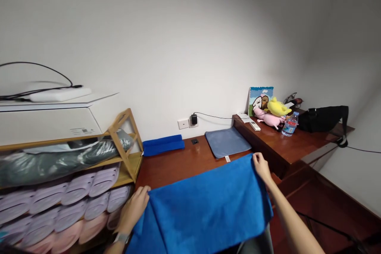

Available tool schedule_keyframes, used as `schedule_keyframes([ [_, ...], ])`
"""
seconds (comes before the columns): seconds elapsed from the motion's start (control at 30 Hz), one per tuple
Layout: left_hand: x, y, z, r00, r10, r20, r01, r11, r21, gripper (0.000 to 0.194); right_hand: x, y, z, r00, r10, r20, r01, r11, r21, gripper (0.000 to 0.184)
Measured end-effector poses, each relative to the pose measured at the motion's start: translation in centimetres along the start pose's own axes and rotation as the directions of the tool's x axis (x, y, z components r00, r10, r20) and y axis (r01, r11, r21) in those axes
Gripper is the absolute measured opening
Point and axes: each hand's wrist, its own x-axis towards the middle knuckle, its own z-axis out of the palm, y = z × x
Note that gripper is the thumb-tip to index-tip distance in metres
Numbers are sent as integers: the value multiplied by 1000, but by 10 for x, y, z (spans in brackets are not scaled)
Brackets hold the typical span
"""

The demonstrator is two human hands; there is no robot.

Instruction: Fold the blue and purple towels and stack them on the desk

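A bright blue towel (pixel 205 206) is stretched between my two hands, its upper edge taut and its lower part hanging over the desk's front. My left hand (pixel 135 208) pinches the towel's upper left corner. At the upper right corner, my right hand (pixel 262 166) grips the cloth with closed fingers. Behind it on the brown desk (pixel 172 172) lies a folded dark blue towel (pixel 163 145), against the wall. A grey-blue cloth (pixel 228 142) with a white tag lies flat to the right of that.
At left, a wooden rack (pixel 131 158) holds several slippers (pixel 74 190), a plastic-wrapped bundle (pixel 71 158) and a white box (pixel 47 123). The raised right-hand surface carries a remote (pixel 255 126), plush toys (pixel 270 119), a bottle (pixel 290 125) and a black bag (pixel 321 119). A charger (pixel 194 119) is plugged into the wall.
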Motion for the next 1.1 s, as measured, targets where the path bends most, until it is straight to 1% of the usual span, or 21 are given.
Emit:
schedule_keyframes([
  [0.03,8,6,3,1000,1,-22,-1,1000,22,43,5,4,19,997,63,43,-59,994,-92,46],
  [0.1,13,21,9,994,-9,-106,17,997,76,47,7,9,53,987,148,56,-133,969,-208,45],
  [0.13,9,29,13,989,-11,-146,26,994,102,47,3,12,68,987,153,40,-140,963,-230,45],
  [0.17,1,35,19,987,-2,-162,22,992,122,46,-2,14,82,991,128,25,-118,962,-245,46],
  [0.2,-10,41,26,988,13,-152,8,991,136,46,-9,18,95,996,80,29,-69,961,-268,47],
  [0.27,-39,48,41,995,23,-97,-8,988,151,47,-24,27,119,993,-59,103,88,947,-309,47],
  [0.33,-65,45,57,997,1,-71,10,988,156,50,-39,39,139,964,-167,207,228,919,-321,49],
  [0.37,-74,41,64,997,-16,-76,28,986,162,52,-43,45,146,951,-188,245,262,910,-320,51],
  [0.4,-79,34,69,996,-34,-86,48,984,169,55,-46,50,151,943,-194,271,279,905,-322,52],
  [0.47,-75,17,77,993,-73,-88,86,982,167,58,-44,57,157,932,-191,307,295,894,-337,55],
  [0.53,-56,-4,79,996,-74,-48,79,989,124,58,-33,60,159,918,-191,347,314,885,-344,56],
  [0.63,-15,-32,75,998,37,50,-39,998,41,56,-10,57,159,900,-178,397,332,871,-362,58],
  [0.7,6,-44,69,994,73,85,-77,996,40,56,3,52,159,891,-148,429,328,863,-384,59],
  [0.77,15,-48,64,997,50,66,-55,995,79,56,9,49,160,884,-110,454,316,857,-408,60],
  [0.83,12,-46,64,999,38,-6,-37,993,111,56,6,48,164,900,-107,423,306,845,-437,60],
  [0.9,-1,-39,70,997,47,-67,-40,993,108,56,-4,49,170,926,-137,353,299,837,-459,59],
  [0.93,-9,-35,75,996,51,-75,-44,995,94,57,-11,50,173,931,-153,331,300,836,-459,59],
  [1.0,-23,-30,85,998,44,-42,-42,998,54,60,-21,52,178,925,-166,341,314,839,-444,59],
  [1.1,-31,-30,94,999,-43,33,42,999,25,65,-24,49,181,899,-161,407,345,832,-435,61],
])
